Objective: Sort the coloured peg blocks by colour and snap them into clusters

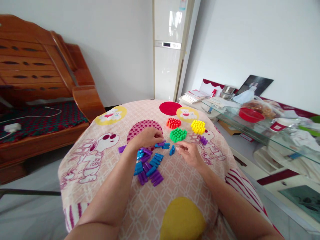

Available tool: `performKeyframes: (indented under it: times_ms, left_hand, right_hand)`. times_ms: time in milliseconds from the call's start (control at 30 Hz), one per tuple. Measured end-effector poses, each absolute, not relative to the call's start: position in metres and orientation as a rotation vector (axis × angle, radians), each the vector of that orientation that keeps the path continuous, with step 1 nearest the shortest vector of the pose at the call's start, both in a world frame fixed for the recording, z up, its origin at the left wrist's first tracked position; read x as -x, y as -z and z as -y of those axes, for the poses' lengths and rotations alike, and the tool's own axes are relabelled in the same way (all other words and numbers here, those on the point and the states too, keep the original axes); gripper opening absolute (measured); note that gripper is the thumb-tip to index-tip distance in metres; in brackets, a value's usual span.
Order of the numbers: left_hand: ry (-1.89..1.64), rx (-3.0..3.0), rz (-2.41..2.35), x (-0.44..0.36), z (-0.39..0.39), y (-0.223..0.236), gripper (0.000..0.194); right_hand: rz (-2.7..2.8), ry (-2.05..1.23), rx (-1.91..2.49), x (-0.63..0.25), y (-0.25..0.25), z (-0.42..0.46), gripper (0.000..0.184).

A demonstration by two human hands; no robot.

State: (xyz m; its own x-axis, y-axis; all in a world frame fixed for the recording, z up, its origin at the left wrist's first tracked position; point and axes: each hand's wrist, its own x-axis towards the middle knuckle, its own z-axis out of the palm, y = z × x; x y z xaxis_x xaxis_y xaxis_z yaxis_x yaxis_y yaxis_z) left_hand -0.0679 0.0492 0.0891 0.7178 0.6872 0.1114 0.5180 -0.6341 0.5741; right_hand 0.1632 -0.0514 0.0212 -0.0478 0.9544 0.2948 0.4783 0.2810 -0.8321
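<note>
My left hand (149, 136) reaches over the table with its fingers bent down and closed at a few small blue pegs (165, 146) and a purple one. What sits between those fingertips is hidden. To the right, my right hand (189, 153) hovers with thumb and forefinger slightly apart, beside a small upright group of blue pegs (172, 150). A loose pile of purple pegs (157, 178) and blue pegs (151, 171) lies below my left hand, partly covered by the forearm. Beyond the hands stand tight clusters of green pegs (178, 135), red pegs (173, 123) and yellow pegs (198, 127).
A small purple cluster (203, 140) stands right of the green one. The patterned tablecloth (147, 213) covers a rounded table. On the right is a glass shelf (225, 116) with a red bowl (251, 114) and papers. A wooden bench (82, 100) stands left.
</note>
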Motion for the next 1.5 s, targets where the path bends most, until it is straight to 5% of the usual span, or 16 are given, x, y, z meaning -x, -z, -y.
performKeyframes:
  times_ms: [200, 400, 767, 900, 1167, 1500]
  left_hand:
    - [-0.494, -2.322, -0.837, 0.06, -0.04, -0.097, 0.031]
    - [-0.587, -2.201, -0.831, 0.06, -0.037, -0.1, 0.027]
    - [-0.604, -1.901, -0.68, 0.027, -0.025, -0.085, 0.022]
    - [-0.682, -2.012, -0.709, 0.023, -0.028, -0.08, 0.021]
    - [-0.748, -2.302, -1.285, 0.093, -0.067, -0.088, 0.028]
    - [-0.394, -2.323, -1.437, 0.128, -0.089, -0.067, 0.022]
  right_hand:
    - [1.712, -0.743, 1.276, -0.158, -0.02, 0.053, 0.047]
    - [1.759, -0.713, 1.287, -0.152, -0.019, 0.054, 0.023]
    - [1.237, -1.177, 1.069, -0.152, -0.039, 0.055, 0.04]
    - [1.145, -1.014, 1.114, -0.177, -0.048, 0.05, 0.039]
    - [1.143, -0.089, 1.805, -0.294, -0.059, 0.043, 0.03]
    - [1.305, -0.086, 1.972, -0.309, -0.025, 0.02, 0.022]
